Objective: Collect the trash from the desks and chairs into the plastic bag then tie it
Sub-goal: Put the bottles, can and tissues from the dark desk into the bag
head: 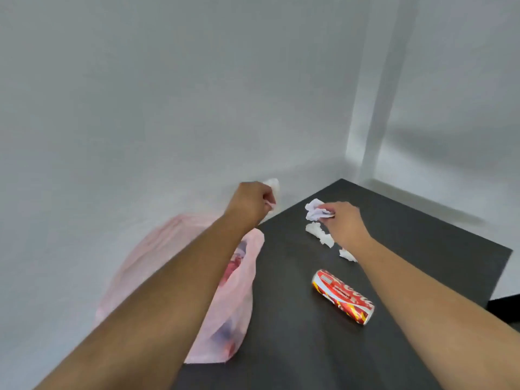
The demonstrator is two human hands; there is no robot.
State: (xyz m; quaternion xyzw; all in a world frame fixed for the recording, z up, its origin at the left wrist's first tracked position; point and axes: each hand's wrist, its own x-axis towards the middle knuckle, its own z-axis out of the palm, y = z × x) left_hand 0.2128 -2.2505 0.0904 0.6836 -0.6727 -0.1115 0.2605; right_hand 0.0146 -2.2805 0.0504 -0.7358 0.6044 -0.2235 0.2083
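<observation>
L hand (254,202) is fisted on the handles of the pink plastic bag (242,313), which hangs beside the counter's (281,347) left edge w/ reddish stuff inside, prob. trash, too blurred to tell. R hand (344,222) pinches a crumpled tissue (315,209) just above the counter. More tissue bits (320,235) lie under that hand. Red-and-white can (343,296) lies on its side nearer the camera.

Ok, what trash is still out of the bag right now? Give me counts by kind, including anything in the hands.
Crumpled tissue in the right hand: 1
Tissue pieces on the desk: 2
Red can, lying on its side: 1
Total: 4
The left hand holds the pink bag.
</observation>
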